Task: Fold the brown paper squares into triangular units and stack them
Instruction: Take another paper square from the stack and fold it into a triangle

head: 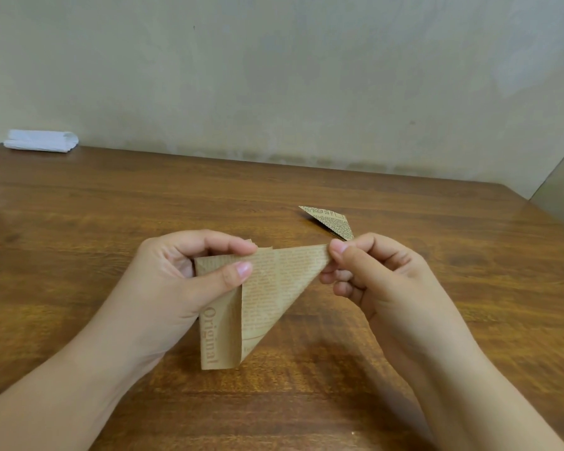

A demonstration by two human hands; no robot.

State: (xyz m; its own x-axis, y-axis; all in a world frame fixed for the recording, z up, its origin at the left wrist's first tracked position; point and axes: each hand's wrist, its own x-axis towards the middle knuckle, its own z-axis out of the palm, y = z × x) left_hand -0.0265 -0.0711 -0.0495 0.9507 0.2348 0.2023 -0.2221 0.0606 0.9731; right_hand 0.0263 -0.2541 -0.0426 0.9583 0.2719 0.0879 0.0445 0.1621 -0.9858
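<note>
A brown paper square (267, 297) printed with newspaper text is held up above the wooden table, partly folded, its lower point hanging toward me. My left hand (189, 271) pinches its upper left part between thumb and fingers. My right hand (368, 268) pinches the upper right corner. A strip on the left reads "Original". Behind my right hand a folded triangular unit (331, 221) of the same paper lies on the table; its near end is hidden by my fingers.
The wooden table (111, 222) stretches to a plain wall at the back. A folded white cloth (41, 140) sits at the far left corner. The table's right edge runs diagonally at the far right.
</note>
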